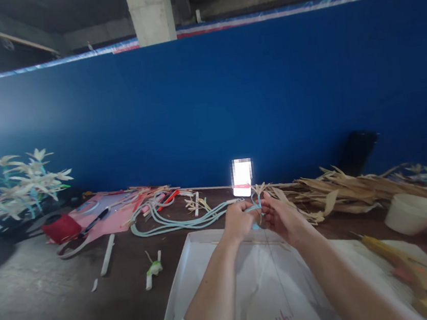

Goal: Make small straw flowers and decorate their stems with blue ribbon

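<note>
My left hand [239,221] is closed on a light blue cord [190,225], whose long loops trail off to the left across the table. Close beside it, my right hand [282,219] pinches the cord's looped end with bent fingers. A small pale husk flower [258,190] sticks up between the two hands, bound to the blue loop. Part of the binding is hidden behind my fingers. Below my forearms lies a shallow white box [189,281] with thin sticks inside and pink handwriting on its bottom.
A lit phone [241,180] leans against the blue partition [207,104]. Dried corn husks [317,194], a white tub [414,213] and a yellow glue gun [411,271] lie right. Left are scissors [95,222], red ribbon roll [61,227] and husk flowers [26,176].
</note>
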Demonstrator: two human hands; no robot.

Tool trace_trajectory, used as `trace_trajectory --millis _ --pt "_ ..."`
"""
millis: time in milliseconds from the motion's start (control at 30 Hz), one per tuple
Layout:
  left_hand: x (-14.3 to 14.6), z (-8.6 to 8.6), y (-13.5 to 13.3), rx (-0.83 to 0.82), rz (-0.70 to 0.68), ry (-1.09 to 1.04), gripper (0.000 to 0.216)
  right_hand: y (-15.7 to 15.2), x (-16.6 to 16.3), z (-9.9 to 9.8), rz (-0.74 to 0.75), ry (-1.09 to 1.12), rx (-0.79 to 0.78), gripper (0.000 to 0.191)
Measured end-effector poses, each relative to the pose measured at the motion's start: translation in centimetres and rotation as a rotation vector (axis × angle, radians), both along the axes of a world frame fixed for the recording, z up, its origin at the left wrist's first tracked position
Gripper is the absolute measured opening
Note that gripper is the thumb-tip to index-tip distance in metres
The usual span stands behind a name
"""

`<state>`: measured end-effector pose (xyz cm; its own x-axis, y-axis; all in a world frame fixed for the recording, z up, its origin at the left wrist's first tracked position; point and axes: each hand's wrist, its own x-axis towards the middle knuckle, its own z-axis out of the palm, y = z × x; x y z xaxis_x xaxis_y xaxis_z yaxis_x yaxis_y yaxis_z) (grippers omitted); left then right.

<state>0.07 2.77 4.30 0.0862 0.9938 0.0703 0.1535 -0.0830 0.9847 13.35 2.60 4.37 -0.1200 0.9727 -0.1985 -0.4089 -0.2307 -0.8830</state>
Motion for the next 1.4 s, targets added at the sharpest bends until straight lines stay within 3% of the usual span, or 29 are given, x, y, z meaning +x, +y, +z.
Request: trace_trajectory --millis 167,400,800,933,1133,1400 --pt "-0.1 -0.2 0.0 0.005 0.02 -0.001 0.023 0.0 0.2 -0.4 0.045 -0.065 0.108 0.026" --pt "0.3 -0.4 0.0 0.103 0.059 0.085 0.02 0.7 0.3 -1.1 -0.087 -0.165 0.099 0.029" --pt "-0.4 -0.1 -0.1 0.122 -0.106 0.017 0.026 0.0 0.9 0.0 -0.017 -0.146 0.106 0.021" --pt "-0.8 0.3 -0.1 0.145 -0.097 0.095 0.022 -0.4 0.9 0.4 0.035 -0.188 0.142 0.023" --pt "-1.5 1.2 -0.5 0.154 -0.038 0.127 0.022 -0.2 1.1 0.5 -0.022 -0.336 0.158 0.026" --pt "-1.6 0.8 -0.2 0.229 -0.021 0.171 0.019 -0.1 0.9 0.3 -0.065 -0.427 0.185 0.019"
